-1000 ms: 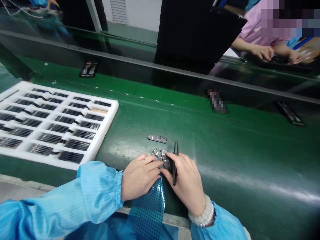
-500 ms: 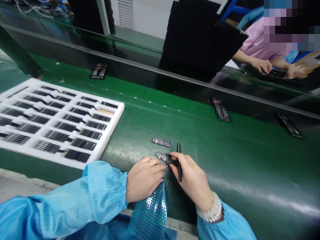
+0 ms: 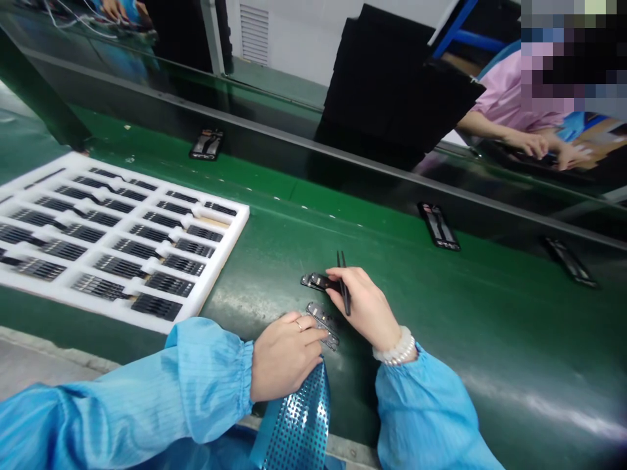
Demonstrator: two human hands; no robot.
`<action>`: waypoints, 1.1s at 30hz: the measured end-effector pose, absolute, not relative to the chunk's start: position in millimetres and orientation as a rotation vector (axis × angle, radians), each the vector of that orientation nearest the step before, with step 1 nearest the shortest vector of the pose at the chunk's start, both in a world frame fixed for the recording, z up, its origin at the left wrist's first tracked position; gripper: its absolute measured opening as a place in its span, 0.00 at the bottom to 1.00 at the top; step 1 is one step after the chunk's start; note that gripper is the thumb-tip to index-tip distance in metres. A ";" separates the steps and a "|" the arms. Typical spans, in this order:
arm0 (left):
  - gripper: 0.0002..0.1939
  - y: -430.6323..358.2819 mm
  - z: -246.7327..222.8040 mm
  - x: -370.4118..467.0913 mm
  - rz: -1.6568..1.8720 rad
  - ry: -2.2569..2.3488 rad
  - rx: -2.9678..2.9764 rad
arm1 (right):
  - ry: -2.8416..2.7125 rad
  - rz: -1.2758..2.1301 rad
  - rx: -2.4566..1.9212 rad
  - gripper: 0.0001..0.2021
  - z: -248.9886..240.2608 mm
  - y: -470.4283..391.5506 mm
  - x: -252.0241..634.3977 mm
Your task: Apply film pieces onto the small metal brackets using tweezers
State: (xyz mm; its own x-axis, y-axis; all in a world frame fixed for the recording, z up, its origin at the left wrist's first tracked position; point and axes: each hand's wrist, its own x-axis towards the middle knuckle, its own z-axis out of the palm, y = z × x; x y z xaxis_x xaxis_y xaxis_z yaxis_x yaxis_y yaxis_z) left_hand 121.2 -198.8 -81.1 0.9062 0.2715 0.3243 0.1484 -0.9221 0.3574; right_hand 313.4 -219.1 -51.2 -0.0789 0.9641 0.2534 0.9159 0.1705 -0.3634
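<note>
My left hand (image 3: 288, 352) is closed over the top end of a blue sheet with rows of dark dots (image 3: 306, 418), which hangs down past the table's front edge. Its fingertips touch small dark electronic parts (image 3: 321, 314) lying on the table. My right hand (image 3: 362, 303) grips black tweezers (image 3: 343, 284), their tips pointing away from me. Between its thumb and fingers is another small dark electronic part (image 3: 321, 282), held over or against a similar part (image 3: 305, 281) that mostly disappears beneath it.
A white foam tray (image 3: 215, 277) at left holds many black strip parts in slots. Dark phone-like housings lie on the green belt, one at left (image 3: 206, 144), two at right (image 3: 439, 226) (image 3: 571, 261). Across the line, a co-worker's hands (image 3: 543, 147) work.
My right hand has lifted a small dark part from beside my left fingers and moved it away from me, over the separate part. My left hand stays in place.
</note>
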 end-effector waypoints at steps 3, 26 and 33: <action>0.09 -199.1 -80.9 120.5 0.543 0.308 2.742 | -2.024 0.151 -1.749 0.11 -58.9 -211.5 312.9; 0.08 -199.4 -78.4 120.7 0.533 0.307 2.756 | -2.015 0.093 -1.778 0.10 -68.2 -211.1 298.1; 0.11 -191.6 -65.0 118.3 0.672 0.598 2.623 | -1.969 0.147 -1.777 0.10 -68.3 -212.3 299.0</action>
